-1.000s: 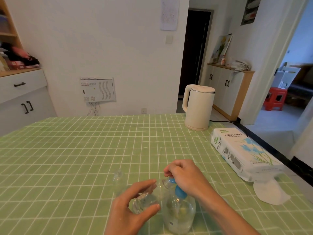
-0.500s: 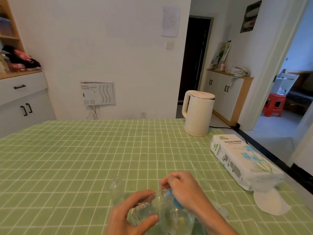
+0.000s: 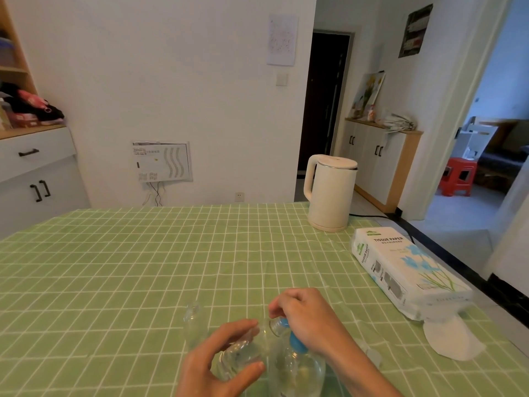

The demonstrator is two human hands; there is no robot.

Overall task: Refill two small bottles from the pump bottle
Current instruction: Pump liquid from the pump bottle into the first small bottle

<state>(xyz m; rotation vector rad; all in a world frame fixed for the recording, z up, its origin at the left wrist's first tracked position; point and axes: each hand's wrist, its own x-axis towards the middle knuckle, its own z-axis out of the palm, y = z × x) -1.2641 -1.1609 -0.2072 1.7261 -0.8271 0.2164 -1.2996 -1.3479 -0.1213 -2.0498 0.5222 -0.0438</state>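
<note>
A clear pump bottle (image 3: 297, 371) with a blue pump head (image 3: 296, 340) stands at the near edge of the green checked tablecloth. My right hand (image 3: 307, 316) curls over the pump head from above. My left hand (image 3: 217, 359) holds a small clear bottle (image 3: 243, 352) tilted, its open mouth up against the blue nozzle. A second small clear bottle (image 3: 194, 322) stands upright just left of my left hand, apart from it.
A white electric kettle (image 3: 329, 193) stands at the far right of the table. A pack of tissue paper (image 3: 400, 273) lies along the right edge, one tissue (image 3: 452, 339) pulled out. The green tablecloth (image 3: 114, 267) stretches left and back.
Both hands and the bottles keep the same pose at the pump nozzle. The camera tipped up and back down, which shifted the scene in the view.
</note>
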